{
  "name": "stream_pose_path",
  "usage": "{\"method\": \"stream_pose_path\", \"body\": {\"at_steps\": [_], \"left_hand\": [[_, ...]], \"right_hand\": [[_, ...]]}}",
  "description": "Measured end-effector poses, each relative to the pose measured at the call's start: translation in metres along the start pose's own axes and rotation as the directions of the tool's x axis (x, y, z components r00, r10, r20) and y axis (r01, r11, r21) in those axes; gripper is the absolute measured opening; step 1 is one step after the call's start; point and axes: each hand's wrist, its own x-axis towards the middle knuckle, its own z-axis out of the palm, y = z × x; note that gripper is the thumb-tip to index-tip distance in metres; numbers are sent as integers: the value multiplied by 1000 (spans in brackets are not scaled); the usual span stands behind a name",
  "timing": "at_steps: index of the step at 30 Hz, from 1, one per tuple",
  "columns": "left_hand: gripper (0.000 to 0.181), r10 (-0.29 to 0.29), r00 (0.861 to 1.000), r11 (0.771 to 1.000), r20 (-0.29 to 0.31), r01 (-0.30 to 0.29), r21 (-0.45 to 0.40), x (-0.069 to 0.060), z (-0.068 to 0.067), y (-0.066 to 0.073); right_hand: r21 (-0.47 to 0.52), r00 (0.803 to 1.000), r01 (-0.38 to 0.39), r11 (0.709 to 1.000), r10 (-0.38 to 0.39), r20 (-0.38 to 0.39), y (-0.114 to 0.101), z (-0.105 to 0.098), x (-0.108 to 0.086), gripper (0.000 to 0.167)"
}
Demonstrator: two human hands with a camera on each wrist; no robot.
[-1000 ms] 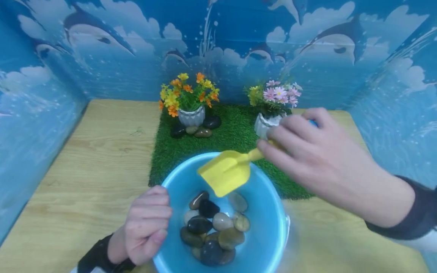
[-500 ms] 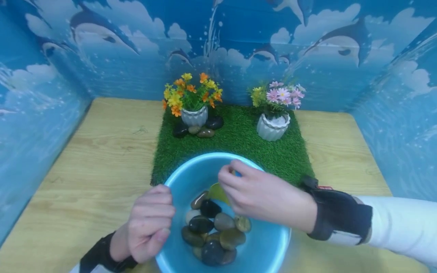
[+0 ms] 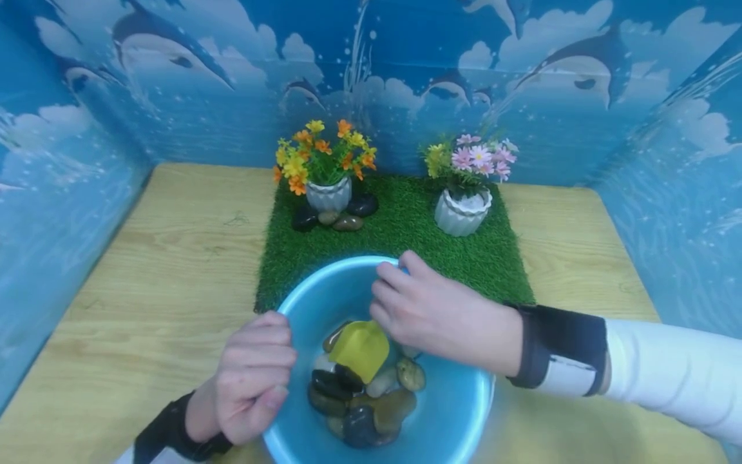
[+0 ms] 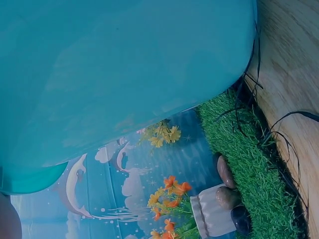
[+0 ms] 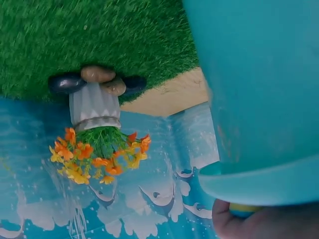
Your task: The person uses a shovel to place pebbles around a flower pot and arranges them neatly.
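A light blue bucket (image 3: 484,422) stands at the front of the table, with several smooth dark and pale stones (image 3: 359,426) on its bottom. Their outlines look rippled, as if under water. My left hand (image 3: 255,377) grips the bucket's left rim, fingers curled. Inside the bucket, the yellow blade of a toy shovel (image 3: 361,350) slants down over the stones at the far side. My right hand (image 3: 443,312) holds its handle above the right far rim. In the right wrist view, a yellow and blue bit of the handle (image 5: 244,209) shows beside the fingers. The bucket wall fills much of both wrist views.
Behind the bucket lies a green turf mat (image 3: 400,219). A pot of orange and yellow flowers (image 3: 328,193) stands there with several stones around its base, and a pot of pink flowers (image 3: 462,211) is to the right. Dolphin-printed walls (image 3: 371,84) enclose the wooden table (image 3: 168,277).
My right hand has moved left and down, bringing the shovel from above the far rim into the bucket over the stones. My left hand has stayed on the rim.
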Motion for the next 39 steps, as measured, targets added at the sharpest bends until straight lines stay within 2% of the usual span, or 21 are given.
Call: {"method": "stream_pose_path", "body": {"at_steps": [6, 10, 14, 18, 20, 25, 33, 36, 39], "left_hand": [[49, -4, 1000, 1000, 1, 4, 1, -1, 1, 0], [49, 13, 1000, 1000, -8, -13, -4, 4, 2, -1], [48, 26, 1000, 1000, -16, -26, -12, 4, 2, -2], [48, 38, 999, 999, -26, -38, -14, 6, 3, -3], [49, 33, 999, 999, -26, -33, -15, 6, 3, -2], [49, 7, 1000, 1000, -3, -7, -18, 5, 1, -2], [49, -11, 1000, 1000, 11, 11, -13, -1, 0, -2], [49, -3, 1000, 1000, 12, 3, -12, 0, 0, -2], [49, -2, 1000, 1000, 13, 2, -7, 2, 0, -2]], "right_hand": [[40, 1000, 21, 999, -20, -24, 1, 1, 0, 14], [31, 996, 65, 997, -63, -60, -2, 3, 3, 16], [27, 994, 102, 994, -100, -41, -6, 6, 7, 16], [129, 997, 67, 989, -63, -33, -2, 6, 7, 9], [232, 998, 37, 972, -23, -61, 0, 6, 4, 7], [473, 993, 1, 881, 54, -102, 4, 7, -3, 18], [581, 993, 8, 814, 63, -103, 15, 4, -11, 27], [615, 987, -7, 789, 105, -124, 22, 2, -18, 28], [652, 972, -24, 758, 169, -161, 31, 0, -29, 28]]}}
